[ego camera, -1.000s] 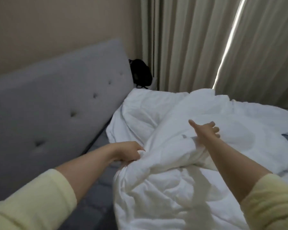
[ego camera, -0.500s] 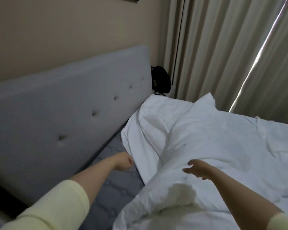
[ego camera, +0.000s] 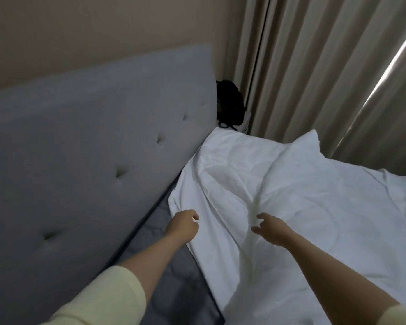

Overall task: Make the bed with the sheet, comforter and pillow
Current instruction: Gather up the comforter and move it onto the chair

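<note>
White comforter (ego camera: 291, 195) lies rumpled over the mattress (ego camera: 174, 289), short of the headboard (ego camera: 92, 148). Left hand (ego camera: 183, 227) curled at its edge; right hand (ego camera: 271, 229) spread, empty. Smoothing left; no pillow visible.

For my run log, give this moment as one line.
bed-making | left hand at comforter edge | right hand open above | mattress strip bare

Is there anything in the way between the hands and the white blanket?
Nothing visible. The left hand is at the edge of the white comforter, and the right hand hovers open just over it, with only bare fabric below.
</note>
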{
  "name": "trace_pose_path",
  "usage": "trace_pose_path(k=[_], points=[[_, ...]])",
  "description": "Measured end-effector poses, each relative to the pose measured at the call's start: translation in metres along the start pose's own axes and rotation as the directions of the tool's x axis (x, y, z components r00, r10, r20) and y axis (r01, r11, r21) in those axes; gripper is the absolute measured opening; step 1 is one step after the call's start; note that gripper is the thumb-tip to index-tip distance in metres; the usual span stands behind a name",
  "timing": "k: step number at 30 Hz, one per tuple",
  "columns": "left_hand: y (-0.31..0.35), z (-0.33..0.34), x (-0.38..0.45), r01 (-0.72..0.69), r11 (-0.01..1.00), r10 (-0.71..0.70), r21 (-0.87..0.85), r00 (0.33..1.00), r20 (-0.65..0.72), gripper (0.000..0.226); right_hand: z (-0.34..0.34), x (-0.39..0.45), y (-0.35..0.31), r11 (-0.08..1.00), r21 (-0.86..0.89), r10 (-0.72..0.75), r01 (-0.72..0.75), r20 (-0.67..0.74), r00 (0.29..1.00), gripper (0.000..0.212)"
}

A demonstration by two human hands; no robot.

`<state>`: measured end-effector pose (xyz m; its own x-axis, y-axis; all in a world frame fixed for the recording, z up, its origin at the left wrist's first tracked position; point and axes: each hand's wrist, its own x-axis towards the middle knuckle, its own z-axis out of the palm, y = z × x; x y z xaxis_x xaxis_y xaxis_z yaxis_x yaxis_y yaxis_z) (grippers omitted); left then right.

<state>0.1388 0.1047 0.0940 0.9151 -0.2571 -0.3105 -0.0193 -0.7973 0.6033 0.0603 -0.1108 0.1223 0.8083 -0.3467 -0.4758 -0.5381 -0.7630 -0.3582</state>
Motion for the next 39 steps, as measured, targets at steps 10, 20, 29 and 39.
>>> trace_pose_path(k=[10, 20, 29, 39], points=[[-0.046, 0.091, 0.19, -0.116, 0.985, 0.127, 0.129, 0.989, -0.081, 0.035, 0.067, 0.192, -0.024, 0.94, -0.33, -0.09, 0.086, 0.004, 0.996, 0.059], [-0.103, 0.221, 0.311, -0.061, 0.947, 0.031, 0.314, 0.994, 0.101, 0.052, 0.099, 0.351, 0.036, 0.744, -0.662, -0.213, 0.09, -0.106, 0.971, 0.07], [-0.114, 0.256, 0.354, 0.088, 0.948, -0.146, 0.305, 0.974, 0.171, 0.065, 0.048, 0.473, 0.054, 0.837, -0.52, 0.039, -0.171, -0.254, 0.966, 0.11], [-0.124, 0.259, 0.362, 0.12, 0.964, -0.15, 0.237, 0.982, 0.113, 0.062, 0.145, 0.407, 0.042, 0.939, -0.306, -0.169, 0.157, -0.013, 0.986, 0.035]])
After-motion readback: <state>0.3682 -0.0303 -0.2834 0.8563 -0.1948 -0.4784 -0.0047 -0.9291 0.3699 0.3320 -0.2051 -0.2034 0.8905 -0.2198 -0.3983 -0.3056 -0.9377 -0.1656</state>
